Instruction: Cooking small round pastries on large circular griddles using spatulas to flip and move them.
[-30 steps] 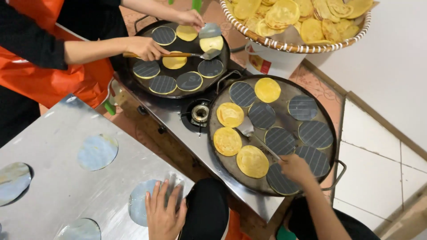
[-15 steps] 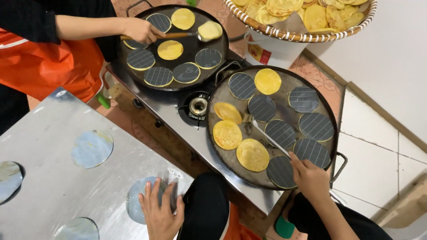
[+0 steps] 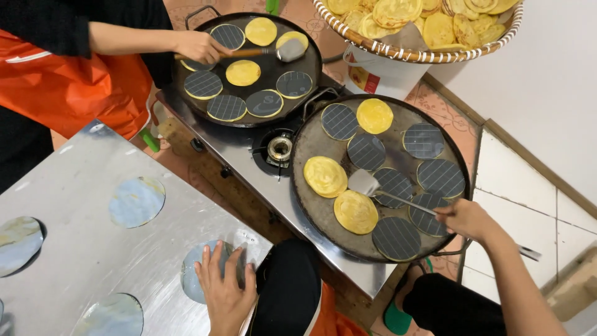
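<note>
Spatula (image 3: 364, 182) blade now lies flat on the near round pan (image 3: 311, 205), between two yellow flatbreads (image 3: 324, 176) and touching the edge of a dark patterned disc (image 3: 393, 185). Half a second earlier the blade was nearer the pan's middle; it has since shifted toward the pan's left side. Right hand (image 3: 467, 219) is closed round the thin metal handle at the pan's lower right rim, fingers curled tight on it. Left hand (image 3: 224, 287) rests palm down, fingers spread, on the steel table (image 3: 74, 249), covering part of a round pale disc (image 3: 189, 277); its place matches the earlier frame, holding nothing.

Co-worker's hand (image 3: 198, 45) at the far pan (image 3: 186, 102) grips a wooden-handled turner (image 3: 290, 50), whose blade sits at a yellow piece by the far rim. Earlier the turner pointed at the same spot.

View has tipped: basket of cooked breads (image 3: 410, 50) is now cut off by the top edge, more so than before.

Hidden: handle end past the right hand is partly lost over the tiled floor. Dark knee (image 3: 289, 292) blocks the table's corner. Burner (image 3: 280, 148) between the pans shows; whether it is lit cannot be made out.
</note>
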